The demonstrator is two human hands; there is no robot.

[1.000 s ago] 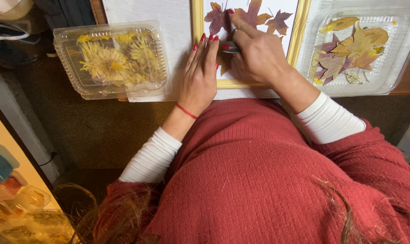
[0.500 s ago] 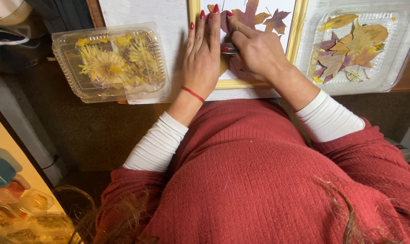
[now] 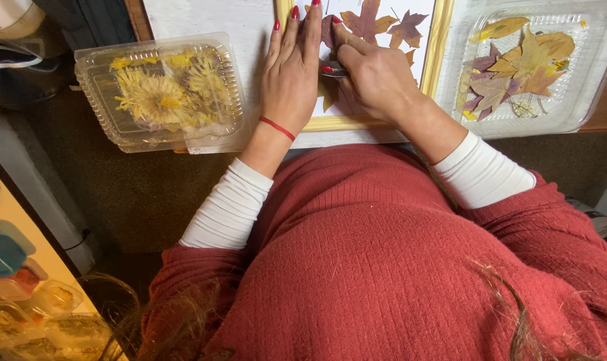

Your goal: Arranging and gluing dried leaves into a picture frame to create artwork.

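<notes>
Left hand [image 3: 291, 73] lies flat, fingers straight and together, pressing on the yellow-framed picture [image 3: 432, 60]; it holds nothing. My right hand [image 3: 377, 77] is curled, thumb and forefinger pinched on a small metal tool [image 3: 335, 69], kind unclear, its tip at a dark pressed leaf [image 3: 328, 32] on the white sheet. Two more maple-shaped leaves [image 3: 383, 23], purple and orange, lie flat in the frame. Two clear plastic containers flank it: left one [image 3: 96, 60] holds dried yellow flowers [image 3: 159, 93], count unclear; right one [image 3: 584, 100] holds overlapping pressed leaves [image 3: 517, 63].
</notes>
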